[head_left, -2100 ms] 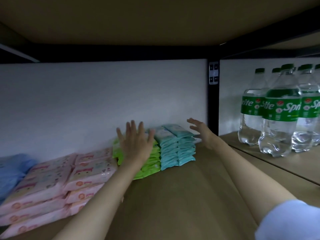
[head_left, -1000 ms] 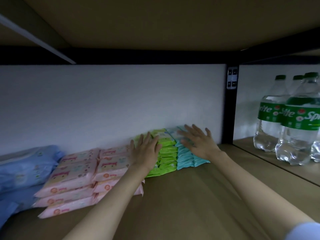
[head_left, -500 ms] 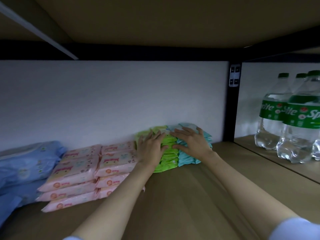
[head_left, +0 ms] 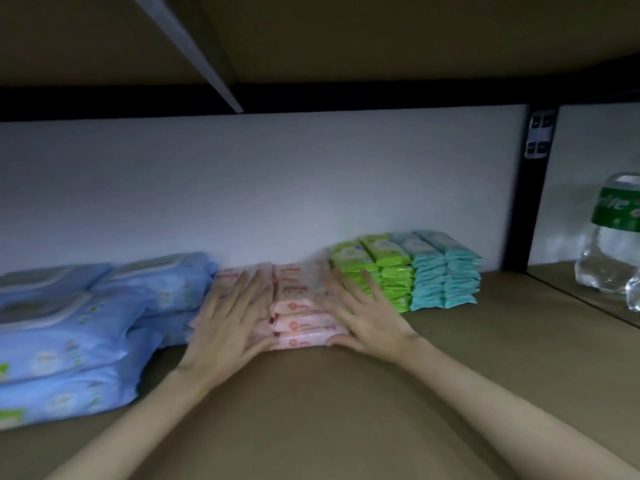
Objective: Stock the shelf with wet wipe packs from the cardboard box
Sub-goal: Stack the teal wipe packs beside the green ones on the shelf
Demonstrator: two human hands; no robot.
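Stacks of wet wipe packs line the back of the brown shelf board (head_left: 346, 403): large blue packs (head_left: 79, 327) at the left, pink packs (head_left: 298, 306) in the middle, then small green packs (head_left: 377, 268) and teal packs (head_left: 446, 275). My left hand (head_left: 228, 323) lies flat with spread fingers on the left side of the pink stack. My right hand (head_left: 367, 317) presses flat against that stack's right side, beside the green packs. Neither hand grips a pack. The cardboard box is out of view.
A white back wall (head_left: 263, 188) closes the shelf. A black upright post (head_left: 530, 202) stands at the right, with a clear soda bottle (head_left: 613, 244) on the neighbouring shelf. The upper shelf board (head_left: 346, 39) hangs low overhead.
Both hands have moved left from the green and teal stacks onto the pink stack. The view has shifted left, so the blue packs fill more of the frame.
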